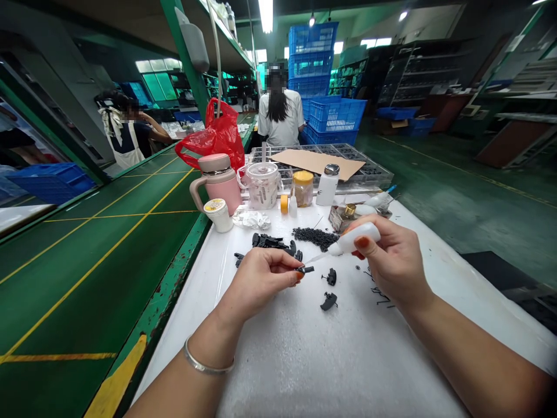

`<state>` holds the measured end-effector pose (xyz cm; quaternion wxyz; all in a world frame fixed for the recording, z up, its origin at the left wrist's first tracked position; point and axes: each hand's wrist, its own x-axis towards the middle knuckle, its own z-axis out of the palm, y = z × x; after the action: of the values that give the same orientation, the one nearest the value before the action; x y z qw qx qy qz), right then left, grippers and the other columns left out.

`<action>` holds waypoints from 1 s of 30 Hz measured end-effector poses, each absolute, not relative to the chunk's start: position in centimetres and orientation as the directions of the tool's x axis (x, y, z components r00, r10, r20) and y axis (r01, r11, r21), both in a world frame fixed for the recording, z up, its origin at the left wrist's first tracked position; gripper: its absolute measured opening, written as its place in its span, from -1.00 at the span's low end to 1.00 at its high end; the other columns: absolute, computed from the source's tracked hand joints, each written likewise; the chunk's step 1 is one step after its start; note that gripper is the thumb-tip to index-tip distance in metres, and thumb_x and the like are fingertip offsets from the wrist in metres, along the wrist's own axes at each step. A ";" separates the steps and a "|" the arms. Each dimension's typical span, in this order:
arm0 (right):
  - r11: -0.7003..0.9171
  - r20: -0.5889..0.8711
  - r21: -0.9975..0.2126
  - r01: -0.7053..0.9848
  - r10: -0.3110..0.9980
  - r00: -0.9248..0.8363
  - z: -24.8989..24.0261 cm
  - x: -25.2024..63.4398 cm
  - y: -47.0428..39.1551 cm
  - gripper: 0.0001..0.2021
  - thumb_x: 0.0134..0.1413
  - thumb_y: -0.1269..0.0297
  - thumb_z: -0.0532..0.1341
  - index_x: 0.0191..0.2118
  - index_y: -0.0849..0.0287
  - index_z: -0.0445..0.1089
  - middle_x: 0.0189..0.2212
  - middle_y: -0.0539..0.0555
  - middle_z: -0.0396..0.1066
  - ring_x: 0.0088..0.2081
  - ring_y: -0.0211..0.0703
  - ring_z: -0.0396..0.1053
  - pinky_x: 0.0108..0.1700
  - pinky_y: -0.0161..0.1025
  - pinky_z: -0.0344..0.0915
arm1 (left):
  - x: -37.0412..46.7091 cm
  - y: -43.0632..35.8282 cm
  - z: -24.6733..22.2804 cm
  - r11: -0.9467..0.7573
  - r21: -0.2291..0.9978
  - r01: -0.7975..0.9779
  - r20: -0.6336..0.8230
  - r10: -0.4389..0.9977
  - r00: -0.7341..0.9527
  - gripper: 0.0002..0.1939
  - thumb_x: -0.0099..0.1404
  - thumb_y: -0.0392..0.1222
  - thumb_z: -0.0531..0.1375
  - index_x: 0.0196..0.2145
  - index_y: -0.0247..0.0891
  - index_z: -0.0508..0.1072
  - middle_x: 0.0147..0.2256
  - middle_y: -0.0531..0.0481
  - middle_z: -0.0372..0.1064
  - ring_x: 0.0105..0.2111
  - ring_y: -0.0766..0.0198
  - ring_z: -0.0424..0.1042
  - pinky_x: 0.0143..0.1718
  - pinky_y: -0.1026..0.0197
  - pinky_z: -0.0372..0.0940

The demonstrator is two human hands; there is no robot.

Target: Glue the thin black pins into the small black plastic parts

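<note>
Between the thumb and fingers of my left hand point(265, 277) is a small black plastic part point(308, 269). My right hand point(394, 255) grips a white squeeze bottle point(359, 238) tilted left, its thin nozzle tip at or very near the black part; whether they touch I cannot tell. Two similar black parts, a nearer one point(329, 301) and a farther one point(332, 277), lie on the white tabletop point(296, 360) between my hands. Behind my left hand sits a pile of black parts point(272, 242). A heap of tiny black pieces point(315, 237) lies beyond the nozzle.
Along the table's back stand a pink flask point(223, 191), a white cup point(219, 216), a clear jug point(263, 188), a yellow-lidded jar point(303, 188) and a white bottle point(328, 187). A green conveyor belt point(100, 244) runs along the left. A person point(281, 116) sits ahead.
</note>
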<state>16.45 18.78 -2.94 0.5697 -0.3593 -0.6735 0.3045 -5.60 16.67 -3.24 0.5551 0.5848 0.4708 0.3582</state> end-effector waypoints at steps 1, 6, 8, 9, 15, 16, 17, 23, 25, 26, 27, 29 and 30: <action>0.555 0.547 -0.821 0.134 0.832 -0.094 -3.0 16.5 18.8 -0.79 0.10 0.10 0.24 -0.36 0.14 0.44 -0.46 0.05 0.35 -0.50 -0.23 0.20 -0.52 -0.27 0.09 | -5.6 16.7 -3.3 0.059 0.986 0.153 -0.103 0.948 0.301 -0.81 0.06 -0.23 0.29 -0.33 -0.35 0.55 -0.43 -0.07 0.48 -0.41 0.27 0.43 -0.38 0.29 0.30; 0.547 0.539 -0.828 0.123 0.837 -0.094 -3.1 16.5 18.8 -0.80 0.10 0.11 0.24 -0.35 0.15 0.44 -0.46 0.06 0.34 -0.50 -0.23 0.19 -0.52 -0.27 0.09 | -5.7 16.7 -3.4 0.062 0.986 0.155 -0.107 0.947 0.301 -0.81 0.07 -0.22 0.29 -0.33 -0.35 0.55 -0.41 -0.08 0.49 -0.39 0.26 0.44 -0.35 0.28 0.31; 0.550 0.541 -0.827 0.118 0.835 -0.097 -3.1 16.5 18.8 -0.80 0.10 0.11 0.24 -0.35 0.14 0.44 -0.46 0.05 0.34 -0.50 -0.24 0.19 -0.51 -0.27 0.09 | -5.7 16.8 -3.4 0.062 0.985 0.160 -0.109 0.947 0.304 -0.81 0.07 -0.22 0.29 -0.32 -0.35 0.55 -0.40 -0.08 0.50 -0.38 0.25 0.44 -0.34 0.28 0.32; 0.550 0.541 -0.827 0.116 0.835 -0.100 -3.1 16.5 18.8 -0.80 0.10 0.12 0.24 -0.35 0.14 0.44 -0.46 0.05 0.34 -0.50 -0.24 0.19 -0.51 -0.27 0.09 | -5.8 16.8 -3.4 0.064 0.985 0.161 -0.111 0.946 0.304 -0.81 0.07 -0.23 0.29 -0.32 -0.35 0.55 -0.40 -0.09 0.50 -0.38 0.25 0.44 -0.34 0.28 0.32; 0.555 0.546 -0.825 0.108 0.831 -0.103 -3.2 16.5 18.8 -0.81 0.10 0.12 0.24 -0.34 0.14 0.44 -0.47 0.05 0.35 -0.50 -0.23 0.20 -0.51 -0.27 0.08 | -5.7 16.7 -3.3 0.068 0.986 0.151 -0.112 0.946 0.305 -0.82 0.08 -0.24 0.29 -0.32 -0.35 0.55 -0.41 -0.07 0.49 -0.39 0.29 0.43 -0.35 0.31 0.30; 0.556 0.547 -0.824 0.107 0.831 -0.102 -3.2 16.5 18.9 -0.81 0.10 0.12 0.24 -0.34 0.14 0.44 -0.47 0.05 0.35 -0.50 -0.23 0.20 -0.51 -0.27 0.08 | -5.7 16.7 -3.3 0.067 0.987 0.148 -0.111 0.946 0.305 -0.82 0.08 -0.24 0.29 -0.33 -0.35 0.55 -0.41 -0.06 0.48 -0.39 0.29 0.43 -0.36 0.31 0.30; 0.556 0.547 -0.824 0.106 0.831 -0.100 -3.2 16.5 18.9 -0.81 0.10 0.12 0.24 -0.34 0.14 0.44 -0.46 0.05 0.35 -0.50 -0.24 0.19 -0.51 -0.27 0.09 | -5.7 16.7 -3.4 0.069 0.987 0.146 -0.111 0.946 0.306 -0.83 0.08 -0.24 0.29 -0.33 -0.35 0.55 -0.41 -0.06 0.48 -0.39 0.29 0.43 -0.35 0.31 0.30; 0.552 0.544 -0.829 0.094 0.833 -0.097 -3.3 16.6 19.0 -0.80 0.10 0.12 0.25 -0.34 0.15 0.44 -0.45 0.06 0.36 -0.49 -0.24 0.19 -0.50 -0.27 0.09 | -5.8 16.7 -3.4 0.072 0.987 0.142 -0.113 0.946 0.303 -0.83 0.07 -0.25 0.30 -0.33 -0.36 0.55 -0.43 -0.05 0.47 -0.42 0.31 0.42 -0.38 0.33 0.29; 0.543 0.535 -0.834 0.095 0.839 -0.097 -3.2 16.6 19.0 -0.80 0.10 0.11 0.25 -0.35 0.15 0.44 -0.44 0.06 0.36 -0.50 -0.24 0.18 -0.51 -0.26 0.09 | -5.8 16.7 -3.4 0.075 0.987 0.143 -0.115 0.947 0.301 -0.83 0.07 -0.25 0.30 -0.34 -0.36 0.55 -0.44 -0.05 0.47 -0.43 0.32 0.41 -0.40 0.34 0.28; 0.537 0.529 -0.838 0.094 0.843 -0.096 -3.2 16.6 19.0 -0.79 0.09 0.10 0.25 -0.35 0.15 0.44 -0.44 0.06 0.36 -0.50 -0.24 0.17 -0.51 -0.26 0.08 | -5.8 16.8 -3.4 0.076 0.987 0.143 -0.116 0.947 0.299 -0.83 0.07 -0.25 0.31 -0.34 -0.36 0.55 -0.44 -0.05 0.48 -0.43 0.32 0.41 -0.40 0.34 0.28; 0.528 0.520 -0.845 0.090 0.849 -0.094 -3.2 16.6 19.0 -0.79 0.09 0.10 0.25 -0.35 0.14 0.45 -0.44 0.07 0.36 -0.50 -0.24 0.17 -0.51 -0.26 0.08 | -5.7 16.8 -3.4 0.076 0.987 0.143 -0.116 0.948 0.297 -0.83 0.06 -0.25 0.31 -0.34 -0.36 0.55 -0.44 -0.05 0.48 -0.43 0.33 0.41 -0.40 0.34 0.28; 0.504 0.499 -0.861 0.064 0.863 -0.076 -3.2 16.6 19.0 -0.78 0.07 0.07 0.26 -0.36 0.14 0.45 -0.47 0.06 0.33 -0.52 -0.24 0.16 -0.52 -0.25 0.06 | -5.7 16.8 -3.4 0.077 0.987 0.139 -0.116 0.949 0.294 -0.84 0.06 -0.25 0.31 -0.35 -0.35 0.55 -0.45 -0.05 0.48 -0.43 0.33 0.42 -0.40 0.35 0.29; 0.485 0.482 -0.874 0.037 0.874 -0.066 -3.2 16.6 19.1 -0.77 0.06 0.06 0.26 -0.36 0.14 0.45 -0.48 0.06 0.32 -0.52 -0.24 0.15 -0.52 -0.25 0.06 | -5.7 16.9 -3.4 0.080 0.988 0.135 -0.117 0.949 0.293 -0.84 0.06 -0.26 0.31 -0.35 -0.35 0.55 -0.45 -0.05 0.48 -0.43 0.33 0.42 -0.40 0.35 0.29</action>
<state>16.62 19.09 -3.16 0.5820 -0.3580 -0.6355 0.3595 -5.68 16.86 -3.39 0.5631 0.5740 0.4720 0.3615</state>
